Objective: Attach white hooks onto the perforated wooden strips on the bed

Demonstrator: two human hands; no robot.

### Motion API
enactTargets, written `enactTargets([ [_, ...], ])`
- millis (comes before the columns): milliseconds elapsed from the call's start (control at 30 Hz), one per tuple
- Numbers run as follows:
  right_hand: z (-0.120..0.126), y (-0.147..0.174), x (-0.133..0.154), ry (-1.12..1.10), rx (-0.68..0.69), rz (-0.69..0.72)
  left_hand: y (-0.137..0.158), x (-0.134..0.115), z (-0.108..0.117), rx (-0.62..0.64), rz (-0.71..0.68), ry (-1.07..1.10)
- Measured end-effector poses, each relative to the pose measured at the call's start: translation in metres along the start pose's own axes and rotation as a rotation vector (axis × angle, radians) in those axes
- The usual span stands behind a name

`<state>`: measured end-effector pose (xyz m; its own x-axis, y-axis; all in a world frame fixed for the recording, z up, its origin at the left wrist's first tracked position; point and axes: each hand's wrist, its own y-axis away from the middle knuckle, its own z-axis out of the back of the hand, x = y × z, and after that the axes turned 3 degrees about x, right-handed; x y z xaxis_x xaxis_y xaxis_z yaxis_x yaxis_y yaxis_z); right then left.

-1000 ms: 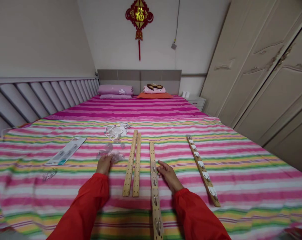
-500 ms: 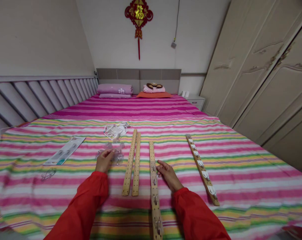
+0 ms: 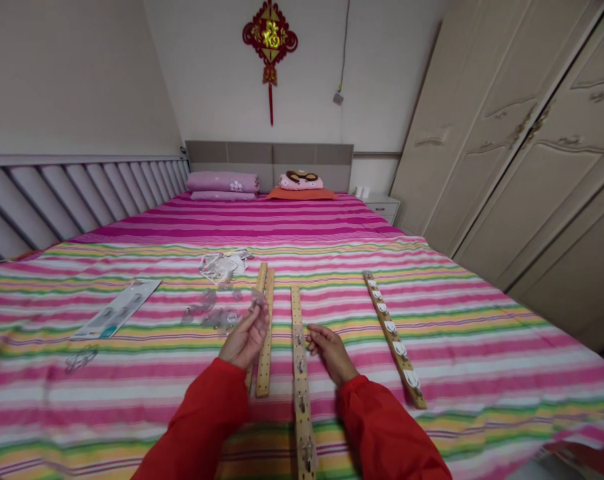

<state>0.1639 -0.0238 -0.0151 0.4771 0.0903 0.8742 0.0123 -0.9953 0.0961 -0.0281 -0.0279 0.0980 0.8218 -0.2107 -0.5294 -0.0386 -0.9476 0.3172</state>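
My left hand (image 3: 247, 335) pinches a clear plastic adhesive hook (image 3: 257, 298) above two perforated wooden strips (image 3: 265, 353). To its left lie several more clear adhesive hooks (image 3: 227, 319) in a loose heap. A third wooden strip (image 3: 296, 305) lies in front of me, with several clear hooks with metal prongs (image 3: 303, 403) along its nearer part. Beside that strip, my right hand (image 3: 331, 350) has its fingers loosely curled and apart, the tips close to the topmost hook. Whether they touch the strip is unclear.
Farther right lies a wooden strip (image 3: 397, 343) bearing several white hooks. On the left are a flat hook package (image 3: 119, 309) and a small wire-like bundle (image 3: 81, 359). White paper pieces (image 3: 226, 265) lie behind the heap. Everything rests on a striped bed sheet (image 3: 462, 373).
My left hand has lifted a clear adhesive hook from the heap and moved right, over the two wooden strips. My right hand stays beside the third strip. The view has shifted slightly.
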Motion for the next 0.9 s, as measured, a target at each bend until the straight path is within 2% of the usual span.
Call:
enactTargets([
  [200, -0.013, 0.008, 0.015, 0.040, -0.009, 0.014, 0.001, 0.031, -0.002, -0.014, 0.068, -0.137],
  [333, -0.034, 0.016, 0.032, 0.069, 0.031, 0.102, -0.004, 0.043, 0.000, 0.004, 0.105, -0.222],
  [433, -0.048, 0.018, 0.043, 0.085, 0.058, 0.157, -0.008, 0.052, 0.002, 0.037, 0.092, -0.293],
  [567, -0.055, 0.015, 0.049, 0.083, 0.009, 0.176, -0.009, 0.063, 0.002, 0.090, 0.066, -0.338],
  [733, -0.054, 0.011, 0.052, 0.097, -0.008, 0.172, -0.013, 0.064, 0.002, 0.129, 0.008, -0.455],
  [900, -0.051, -0.004, 0.054, 0.104, -0.010, 0.156, -0.028, 0.050, 0.000, 0.228, -0.016, -0.656],
])
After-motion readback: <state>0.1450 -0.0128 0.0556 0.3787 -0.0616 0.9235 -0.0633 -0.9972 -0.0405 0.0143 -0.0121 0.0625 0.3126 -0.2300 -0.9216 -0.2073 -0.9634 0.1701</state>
